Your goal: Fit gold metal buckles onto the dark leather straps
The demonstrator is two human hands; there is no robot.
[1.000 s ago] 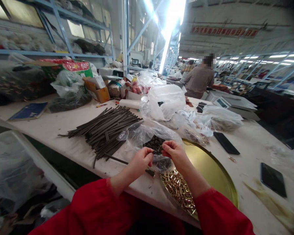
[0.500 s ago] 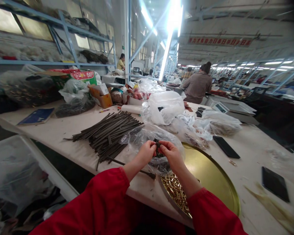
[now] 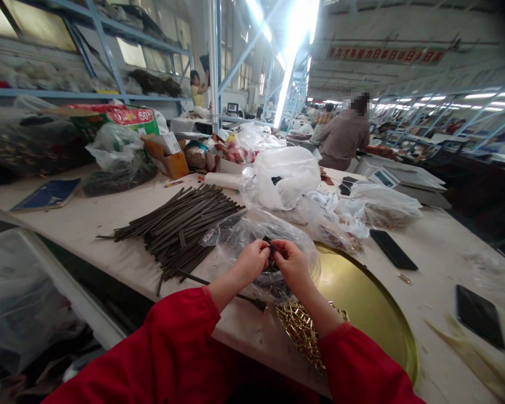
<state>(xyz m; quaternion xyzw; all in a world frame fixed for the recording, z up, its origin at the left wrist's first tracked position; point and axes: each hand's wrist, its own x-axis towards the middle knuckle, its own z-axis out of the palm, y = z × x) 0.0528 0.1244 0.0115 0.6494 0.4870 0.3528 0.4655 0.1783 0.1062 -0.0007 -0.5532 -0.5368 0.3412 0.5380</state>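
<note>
My left hand [image 3: 253, 259] and my right hand [image 3: 289, 261] meet over an open clear plastic bag [image 3: 231, 235] that holds dark pieces. The fingers of both hands pinch a small dark piece [image 3: 268, 242] between them; its shape is too small to tell. Left of the bag lies a pile of dark flat strips [image 3: 189, 221]. One strip with a metal end [image 3: 258, 304] runs below my left wrist. Under my right forearm, small gold metal parts [image 3: 301, 331] fill the near left side of a round gold tray [image 3: 357, 292].
Two dark phones [image 3: 393, 249] [image 3: 480, 316] lie on the right of the table. Behind are white plastic bags [image 3: 288, 177], a carton [image 3: 166, 157] and a blue booklet [image 3: 46, 194]. A person [image 3: 345, 134] sits farther back, another stands by the shelves.
The view has shifted slightly. My hands stay together over the bag, with the fingers a little moved around the dark piece. The far person in yellow has raised an arm.
</note>
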